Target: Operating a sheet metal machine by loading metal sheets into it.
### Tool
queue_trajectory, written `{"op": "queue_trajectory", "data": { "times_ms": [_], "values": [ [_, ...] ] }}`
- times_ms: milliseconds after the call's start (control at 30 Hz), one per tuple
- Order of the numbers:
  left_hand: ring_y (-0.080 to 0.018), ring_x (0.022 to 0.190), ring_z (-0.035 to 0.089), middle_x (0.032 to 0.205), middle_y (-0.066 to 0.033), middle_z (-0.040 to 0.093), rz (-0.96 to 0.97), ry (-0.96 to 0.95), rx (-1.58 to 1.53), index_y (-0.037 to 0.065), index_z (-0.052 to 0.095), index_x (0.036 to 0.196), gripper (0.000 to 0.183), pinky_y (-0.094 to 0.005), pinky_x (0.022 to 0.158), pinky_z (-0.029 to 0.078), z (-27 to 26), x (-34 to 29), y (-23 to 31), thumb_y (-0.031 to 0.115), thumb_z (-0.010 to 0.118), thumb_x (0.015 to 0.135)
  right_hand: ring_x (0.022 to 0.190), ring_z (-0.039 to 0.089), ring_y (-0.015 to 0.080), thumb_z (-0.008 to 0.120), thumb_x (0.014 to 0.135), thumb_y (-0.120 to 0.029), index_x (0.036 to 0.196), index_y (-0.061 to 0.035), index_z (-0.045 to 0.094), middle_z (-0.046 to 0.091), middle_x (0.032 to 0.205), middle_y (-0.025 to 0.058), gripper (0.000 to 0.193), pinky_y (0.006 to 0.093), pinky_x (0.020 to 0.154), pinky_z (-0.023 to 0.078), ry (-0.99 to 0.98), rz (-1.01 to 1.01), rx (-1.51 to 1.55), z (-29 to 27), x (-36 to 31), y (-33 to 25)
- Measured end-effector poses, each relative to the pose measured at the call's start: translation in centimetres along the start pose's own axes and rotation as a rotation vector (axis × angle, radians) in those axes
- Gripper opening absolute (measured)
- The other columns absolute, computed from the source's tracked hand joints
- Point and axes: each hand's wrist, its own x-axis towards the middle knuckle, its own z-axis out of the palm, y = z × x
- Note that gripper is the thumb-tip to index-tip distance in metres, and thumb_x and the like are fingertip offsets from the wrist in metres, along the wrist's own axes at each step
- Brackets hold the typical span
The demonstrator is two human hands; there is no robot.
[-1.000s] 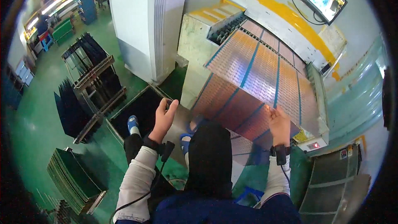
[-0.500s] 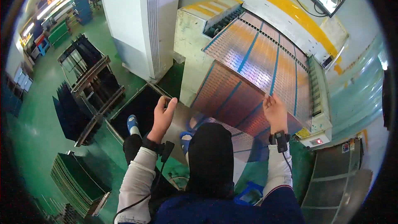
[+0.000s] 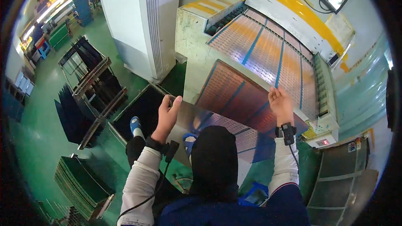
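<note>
A large copper panel (image 3: 268, 54) with blue stripes lies on the machine's rollers. At its near edge my right hand (image 3: 282, 105) has its fingertips pinched together. Below that edge a darker copper panel (image 3: 228, 88) with similar stripes stands steeply tilted. Closer to me a shiny mirror-like panel (image 3: 217, 127) carries stripes on its surface; I cannot tell whether they are reflections. My left hand (image 3: 168, 118) is curled with the thumb up at this panel's left edge and seems to grip it. My black cap-like headwear hides part of the shiny panel.
The pale roller machine (image 3: 188, 37) stands ahead, a tall white cabinet (image 3: 134, 29) to its left. Racks (image 3: 94, 75) with dark panels and a stack of green-edged boards (image 3: 79, 184) stand on the left floor. A dark tray (image 3: 140, 111) lies near my foot. Metal-framed panels (image 3: 339, 180) lean at right.
The copper panel on the rollers has shifted slightly away from me, exposing a pale strip below its near edge. My right hand has moved slightly up with that edge. My left hand stays nearly still.
</note>
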Motion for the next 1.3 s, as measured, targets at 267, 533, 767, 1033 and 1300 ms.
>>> {"op": "queue_trajectory", "data": {
  "times_ms": [267, 533, 767, 1033, 1300],
  "values": [
    [-0.0055, 0.068, 0.041, 0.072, 0.0018, 0.049, 0.014, -0.006, -0.014, 0.003, 0.054, 0.085, 0.032, -0.0240, 0.057, 0.036, 0.1, 0.4, -0.3, 0.032, 0.066, 0.092, 0.099, 0.059, 0.0248, 0.061, 0.093, -0.013, 0.108, 0.0014, 0.052, 0.058, 0.104, 0.0131, 0.023, 0.0349, 0.081, 0.050, 0.019, -0.014, -0.018, -0.3, 0.8, -0.4],
    [-0.0051, 0.065, 0.040, 0.072, 0.0019, 0.048, 0.001, -0.010, -0.007, 0.002, 0.054, 0.086, 0.034, -0.0239, 0.055, 0.035, 0.5, 0.5, 0.1, 0.034, 0.065, 0.092, 0.100, 0.059, 0.0239, 0.060, 0.094, -0.017, 0.111, 0.0006, 0.052, 0.058, 0.109, 0.0133, 0.026, 0.0345, 0.082, 0.050, 0.024, -0.039, -0.016, -0.1, 1.3, -0.5],
    [-0.0048, 0.065, 0.040, 0.071, 0.0021, 0.049, 0.002, 0.001, 0.008, 0.002, 0.054, 0.085, 0.033, -0.0236, 0.056, 0.035, 0.4, 0.6, -0.3, 0.032, 0.065, 0.092, 0.088, 0.062, 0.0185, 0.060, 0.094, -0.020, 0.109, -0.0017, 0.060, 0.066, 0.099, 0.0088, 0.024, 0.0323, 0.082, 0.051, -0.241, 0.072, -0.269, 1.2, -2.6, 1.0],
    [-0.0052, 0.067, 0.040, 0.071, 0.0020, 0.048, 0.012, 0.001, 0.008, 0.002, 0.054, 0.084, 0.032, -0.0242, 0.057, 0.036, 0.6, 0.6, 0.5, 0.031, 0.065, 0.092, 0.078, 0.066, 0.0256, 0.066, 0.088, -0.021, 0.097, -0.0030, 0.069, 0.070, 0.087, 0.0129, 0.020, 0.0342, 0.071, 0.051, -0.667, -0.135, -1.530, 4.4, -9.9, 4.6],
    [-0.0080, 0.079, 0.051, 0.085, -0.0019, 0.058, -0.087, -0.107, -0.034, 0.002, 0.059, 0.105, 0.031, -0.0243, 0.070, 0.043, -0.8, 0.6, 0.2, 0.030, 0.066, 0.092, 0.081, 0.063, 0.0394, 0.063, 0.086, -0.027, 0.088, -0.0070, 0.067, 0.065, 0.081, 0.0179, 0.020, 0.0478, 0.070, 0.049, -0.596, -0.269, -1.920, 3.0, -10.4, 6.8]
  ]
}}
